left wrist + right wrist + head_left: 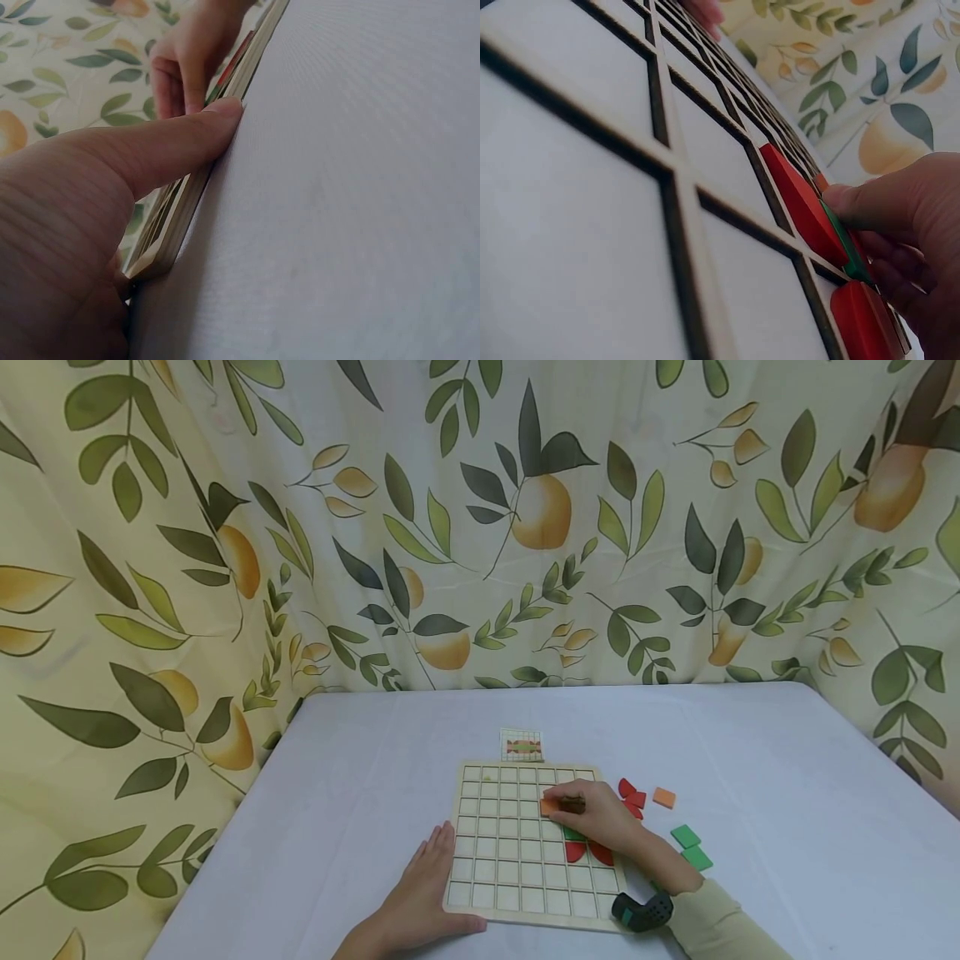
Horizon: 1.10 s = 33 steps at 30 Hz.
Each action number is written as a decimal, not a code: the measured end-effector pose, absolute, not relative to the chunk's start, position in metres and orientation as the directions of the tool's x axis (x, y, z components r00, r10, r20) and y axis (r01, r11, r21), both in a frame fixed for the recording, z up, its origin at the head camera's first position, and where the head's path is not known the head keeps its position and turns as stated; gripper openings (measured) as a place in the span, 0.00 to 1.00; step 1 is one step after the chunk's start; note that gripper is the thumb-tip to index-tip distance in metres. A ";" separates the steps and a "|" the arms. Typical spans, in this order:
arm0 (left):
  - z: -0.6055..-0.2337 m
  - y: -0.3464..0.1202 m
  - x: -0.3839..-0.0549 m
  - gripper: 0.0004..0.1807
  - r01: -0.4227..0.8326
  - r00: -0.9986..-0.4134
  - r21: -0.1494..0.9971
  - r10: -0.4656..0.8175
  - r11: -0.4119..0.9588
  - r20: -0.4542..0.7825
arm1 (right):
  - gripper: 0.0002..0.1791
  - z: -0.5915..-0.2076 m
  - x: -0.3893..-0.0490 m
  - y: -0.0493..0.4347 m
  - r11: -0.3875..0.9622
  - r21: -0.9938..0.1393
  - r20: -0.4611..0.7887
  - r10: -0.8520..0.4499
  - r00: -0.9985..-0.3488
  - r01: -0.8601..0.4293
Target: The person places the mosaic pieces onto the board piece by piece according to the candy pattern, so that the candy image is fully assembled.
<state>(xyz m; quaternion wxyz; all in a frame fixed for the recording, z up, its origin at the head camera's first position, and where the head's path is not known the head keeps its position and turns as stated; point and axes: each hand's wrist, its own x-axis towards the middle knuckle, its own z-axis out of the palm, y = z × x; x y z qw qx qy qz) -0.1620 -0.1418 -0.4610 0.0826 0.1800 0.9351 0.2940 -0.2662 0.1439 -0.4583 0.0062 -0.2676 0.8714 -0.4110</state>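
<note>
A wooden grid board (pixel 506 852) lies on the table. My left hand (pixel 420 893) steadies its near left corner, with the fingers straight along the left side and the thumb (pixel 172 146) along the front edge. My right hand (pixel 600 814) pinches an orange square tile (pixel 550 807) over the grid, right of the middle. Under that hand a green tile (pixel 573 834) and two red curved pieces, one red piece (pixel 575 852) and another red piece (pixel 866 322), sit in cells. The right fingers partly hide the tiles around them.
A small pattern card (pixel 522 746) lies behind the board. To the right are loose red pieces (pixel 634 799), an orange square (pixel 663 797) and green tiles (pixel 697 858). A black band (pixel 642 912) is on the right wrist. A leaf-printed curtain (pixel 480 527) hangs behind the table.
</note>
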 end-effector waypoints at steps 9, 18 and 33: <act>-0.462 -0.142 -0.162 0.69 0.290 -0.921 0.581 0.387 0.760 -0.046 | 0.17 -0.456 -0.266 0.142 0.522 -0.742 0.180 -0.450 -0.875 -0.421; -0.462 -0.142 -0.161 0.68 0.299 -0.919 0.577 0.391 0.760 -0.040 | 0.17 -0.457 -0.267 0.143 0.518 -0.743 0.175 -0.460 -0.870 -0.423; -0.461 -0.142 -0.161 0.68 0.304 -0.919 0.583 0.393 0.753 -0.029 | 0.18 -0.455 -0.265 0.142 0.533 -0.736 0.175 -0.446 -0.878 -0.417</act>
